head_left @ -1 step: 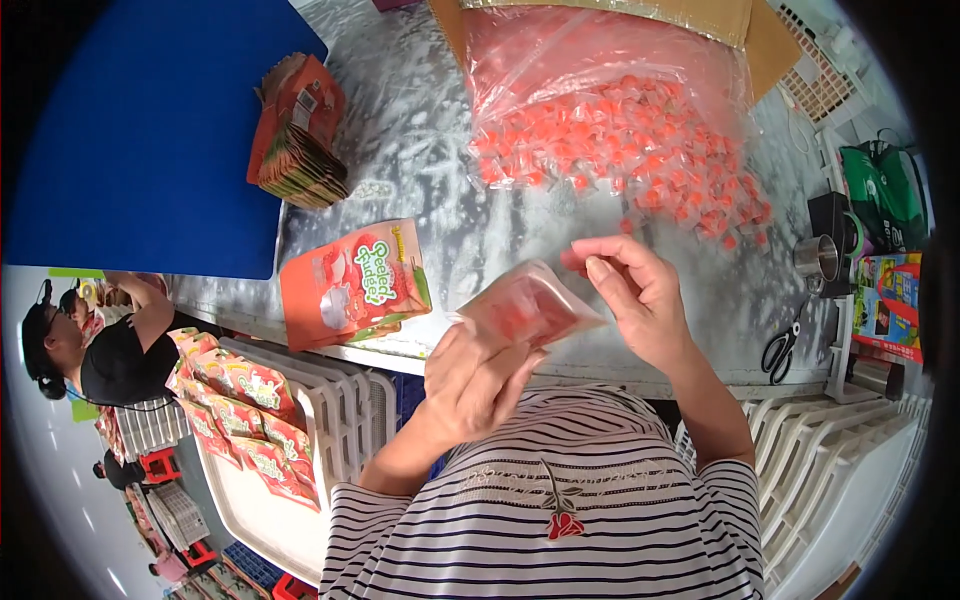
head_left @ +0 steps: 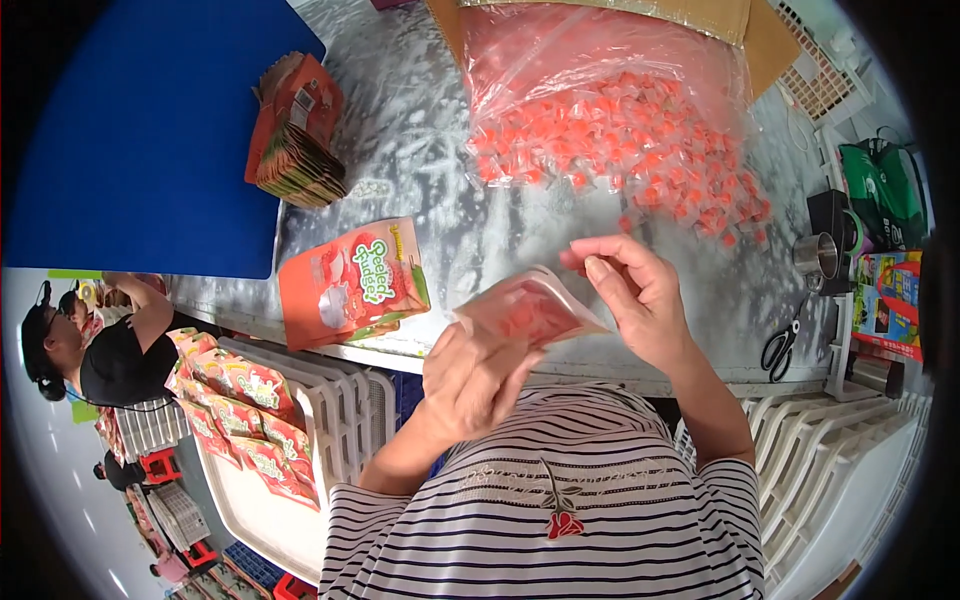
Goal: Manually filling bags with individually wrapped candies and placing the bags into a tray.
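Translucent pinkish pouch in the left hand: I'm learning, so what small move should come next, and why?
Perhaps use the bare right hand to steady the pouch at its rim: that hand hovers just apart, while only the bare left hand grips it, red pieces inside.

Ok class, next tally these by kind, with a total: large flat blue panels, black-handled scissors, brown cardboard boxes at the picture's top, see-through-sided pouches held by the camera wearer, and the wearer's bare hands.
Large flat blue panel: 1
Black-handled scissors: 1
Brown cardboard box: 1
See-through-sided pouch: 1
Bare hands (left hand, right hand): 2
Total: 6
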A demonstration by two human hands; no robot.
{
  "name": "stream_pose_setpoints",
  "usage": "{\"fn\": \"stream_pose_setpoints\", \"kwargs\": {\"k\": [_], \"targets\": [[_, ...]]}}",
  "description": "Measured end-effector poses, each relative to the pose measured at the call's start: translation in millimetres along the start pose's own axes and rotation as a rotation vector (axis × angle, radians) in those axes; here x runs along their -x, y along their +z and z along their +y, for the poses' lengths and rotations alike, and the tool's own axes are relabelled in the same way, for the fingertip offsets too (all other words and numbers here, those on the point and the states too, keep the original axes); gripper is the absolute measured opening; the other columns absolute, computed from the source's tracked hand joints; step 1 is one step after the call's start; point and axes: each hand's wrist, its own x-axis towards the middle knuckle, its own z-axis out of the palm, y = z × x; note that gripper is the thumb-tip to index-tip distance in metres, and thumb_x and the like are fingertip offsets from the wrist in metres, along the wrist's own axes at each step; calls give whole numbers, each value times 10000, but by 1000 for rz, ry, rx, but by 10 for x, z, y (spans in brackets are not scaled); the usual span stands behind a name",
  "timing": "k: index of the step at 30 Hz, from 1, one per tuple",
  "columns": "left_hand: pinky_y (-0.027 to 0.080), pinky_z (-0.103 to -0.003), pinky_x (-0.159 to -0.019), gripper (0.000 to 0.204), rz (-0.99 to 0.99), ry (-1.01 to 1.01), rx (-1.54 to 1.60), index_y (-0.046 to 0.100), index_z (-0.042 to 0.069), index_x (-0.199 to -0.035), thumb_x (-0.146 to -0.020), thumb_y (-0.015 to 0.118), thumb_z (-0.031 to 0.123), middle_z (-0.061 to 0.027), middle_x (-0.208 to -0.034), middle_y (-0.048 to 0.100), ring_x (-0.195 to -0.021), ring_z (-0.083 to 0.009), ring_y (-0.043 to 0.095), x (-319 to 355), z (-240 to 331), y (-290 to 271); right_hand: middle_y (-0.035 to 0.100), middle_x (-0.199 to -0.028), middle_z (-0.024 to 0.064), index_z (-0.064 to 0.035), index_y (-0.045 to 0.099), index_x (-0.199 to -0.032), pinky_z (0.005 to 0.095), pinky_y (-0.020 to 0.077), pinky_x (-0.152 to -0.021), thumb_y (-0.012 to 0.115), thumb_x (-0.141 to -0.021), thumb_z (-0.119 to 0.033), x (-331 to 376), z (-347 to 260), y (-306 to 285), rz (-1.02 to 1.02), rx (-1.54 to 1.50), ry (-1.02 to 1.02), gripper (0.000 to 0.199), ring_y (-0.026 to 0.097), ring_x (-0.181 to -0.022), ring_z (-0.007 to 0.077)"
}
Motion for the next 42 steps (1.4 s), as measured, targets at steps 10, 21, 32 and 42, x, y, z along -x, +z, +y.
{"fn": "stream_pose_setpoints", "kwargs": {"k": [10, 21, 32, 42], "targets": [[445, -362, -568, 268, 9, -36, -19, 623, 9, -920, -707, 786, 8, -104, -798, 605, -659, -270, 593, 61, -70, 76, 591, -1162, 159, 13, 488, -1287, 329, 496, -852, 640, -913, -226, 196, 318, -23, -183, -22, -258, 468, 603, -1017, 204], [488, -354, -757, 420, 4, -183, -130, 588, -26, -1116, -791, 753, 181, -192, -1102, 584, -974, -290, 573, 70, -100, -29, 651, -973, 172, 43, 638, -1043, 265, 541, -546, 614, -890, 2, 145, 543, 172, -28, 171, -412, 160, 664, -747, 194], [436, -233, -668, 132, -69, -662, 562, 659, -32, -843, -907, 639, 82, -53, -827, 609, -751, -98, 548, 275, -410, 79, 628, -783, -17, 38, 653, -995, 209, 433, -609, 583, -955, -123, 169, 555, 84, 44, 34, -131, 180, 506, -689, 28], [419, -204, -617, 193, 112, -858, 614, 680, -32, -893, -950, 605, 137, -2, -806, 633, -696, -35, 513, 269, -318, 133, 522, -685, -75, 34, 670, -910, 198, 317, -549, 591, -939, -111, 131, 434, 95, 193, -62, -68, 168, 394, -629, 12]]}}
